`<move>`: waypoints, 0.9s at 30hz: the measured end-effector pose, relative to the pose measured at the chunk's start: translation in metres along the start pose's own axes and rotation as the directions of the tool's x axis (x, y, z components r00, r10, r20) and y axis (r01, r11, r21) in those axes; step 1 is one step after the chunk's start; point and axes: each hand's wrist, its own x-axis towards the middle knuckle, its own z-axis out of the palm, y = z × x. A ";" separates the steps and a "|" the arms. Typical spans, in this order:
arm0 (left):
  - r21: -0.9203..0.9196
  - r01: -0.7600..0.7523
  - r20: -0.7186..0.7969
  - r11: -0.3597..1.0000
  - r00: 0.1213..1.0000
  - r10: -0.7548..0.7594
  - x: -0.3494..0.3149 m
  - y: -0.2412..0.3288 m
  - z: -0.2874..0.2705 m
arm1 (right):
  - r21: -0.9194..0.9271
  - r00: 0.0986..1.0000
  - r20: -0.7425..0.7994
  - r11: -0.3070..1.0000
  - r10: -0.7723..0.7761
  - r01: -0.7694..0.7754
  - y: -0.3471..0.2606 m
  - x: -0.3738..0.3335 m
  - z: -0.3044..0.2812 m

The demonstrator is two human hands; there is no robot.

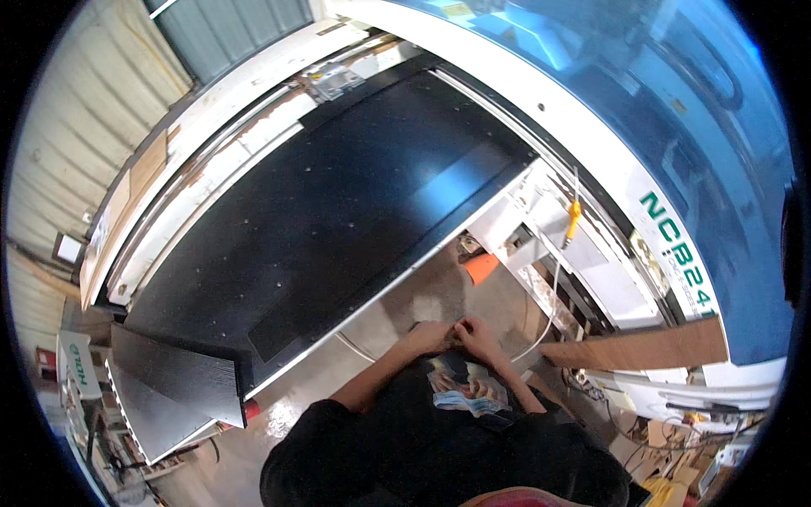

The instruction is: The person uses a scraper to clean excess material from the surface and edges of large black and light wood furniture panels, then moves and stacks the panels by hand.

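Both hands meet in front of my dark shirt, below the white front edge of a large black machine table (279, 194). My left hand (432, 336) has its fingers curled in toward the right one. My right hand (475, 335) is closed too, its fingertips bent against the left fingers. Anything between the fingertips is too small or too hidden to make out. Neither hand touches the table. The nearest thing ahead of them is an orange piece (481, 269), whose kind I cannot tell.
A dark flat panel (173, 380) stands out from the table's left end. On the right, a yellow air gun (574, 221) hangs beside the white frame, above a brown wooden board (638, 345). A blue machine cover (718, 152) fills the upper right. A hose (553, 308) loops near my right arm.
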 end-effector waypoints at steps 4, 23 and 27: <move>0.049 0.090 -0.152 0.995 0.985 -0.082 -0.029 -0.039 -0.018 | -0.158 0.958 0.264 0.974 -0.115 0.161 -0.028 0.034 -0.003; -0.885 0.466 0.302 -0.011 0.555 -0.775 -0.105 0.010 0.273 | -0.698 0.796 0.599 0.430 -0.089 0.573 0.150 0.188 -0.234; -0.842 -0.096 0.354 -0.531 0.642 -0.679 -0.112 0.126 0.263 | -0.656 0.802 0.597 0.568 -0.014 0.498 0.127 0.231 -0.205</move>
